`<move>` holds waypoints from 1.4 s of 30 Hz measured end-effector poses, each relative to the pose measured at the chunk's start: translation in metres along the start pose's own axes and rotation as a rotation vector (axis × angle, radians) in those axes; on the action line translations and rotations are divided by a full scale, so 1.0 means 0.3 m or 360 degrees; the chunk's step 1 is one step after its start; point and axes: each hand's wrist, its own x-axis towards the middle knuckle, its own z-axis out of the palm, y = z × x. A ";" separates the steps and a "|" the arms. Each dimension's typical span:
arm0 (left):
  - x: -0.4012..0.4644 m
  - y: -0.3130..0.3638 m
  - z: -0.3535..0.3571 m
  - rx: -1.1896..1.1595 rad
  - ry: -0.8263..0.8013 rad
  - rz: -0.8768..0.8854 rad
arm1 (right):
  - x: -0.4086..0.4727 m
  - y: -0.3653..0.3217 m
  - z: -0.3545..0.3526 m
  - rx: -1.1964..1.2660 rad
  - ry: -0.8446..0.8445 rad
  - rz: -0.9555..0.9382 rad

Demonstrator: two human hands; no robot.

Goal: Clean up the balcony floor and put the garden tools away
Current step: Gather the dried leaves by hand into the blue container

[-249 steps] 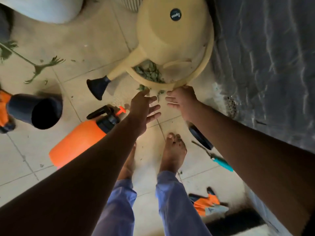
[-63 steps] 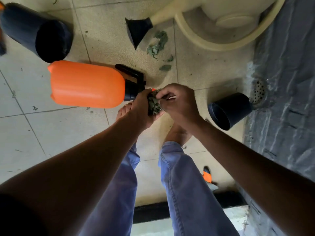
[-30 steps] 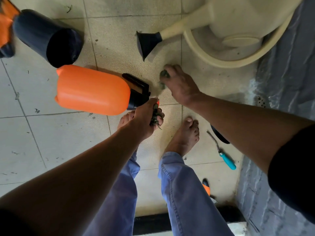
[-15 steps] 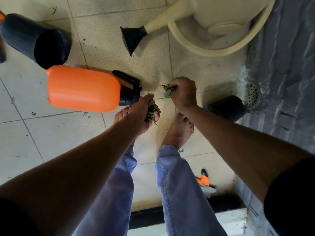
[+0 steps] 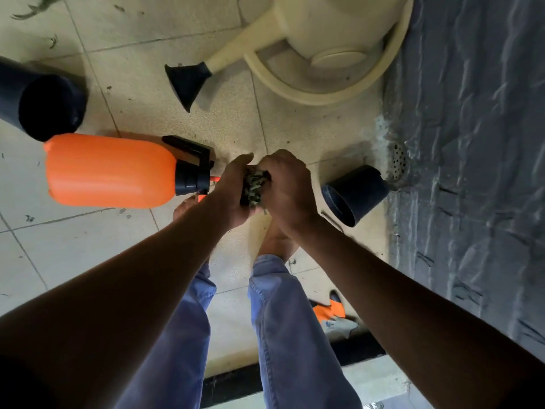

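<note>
Leaves (image 5: 253, 187) bunched between left hand (image 5: 233, 193) and right hand (image 5: 287, 190), both hands' fingers curled around them.

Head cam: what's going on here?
A person stands barefoot on the tiled balcony floor, holding a clump of dry leaves between the left hand and right hand. An orange sprayer, a cream watering can and two black pots lie on the tiles, not yet put away.

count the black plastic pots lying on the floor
2: one black pot on its side at the left edge above the orange sprayer, another near the floor drain. More may lie out of frame.
</note>
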 end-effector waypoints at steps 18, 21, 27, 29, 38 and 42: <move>0.085 -0.039 -0.004 -0.0053 0.0274 0.0047 | 0.026 0.170 0.089 0.0105 0.0140 0.0236; 0.102 -0.056 -0.034 0.0008 0.0265 0.0040 | 0.073 0.241 0.174 -0.0190 -0.0150 0.0179; 0.092 -0.099 -0.121 0.0112 0.0234 -0.0022 | 0.112 0.242 0.273 -0.0382 -0.0431 -0.0070; 0.086 -0.108 -0.146 0.0212 0.0247 -0.0065 | 0.116 0.246 0.267 -0.0349 -0.0478 -0.0036; 0.033 -0.078 -0.075 0.0352 0.0152 -0.0107 | 0.034 0.177 0.042 0.0245 -0.0296 0.0244; 0.018 -0.075 0.051 0.0365 0.0029 -0.0097 | -0.047 0.112 -0.054 0.0151 -0.0266 0.0166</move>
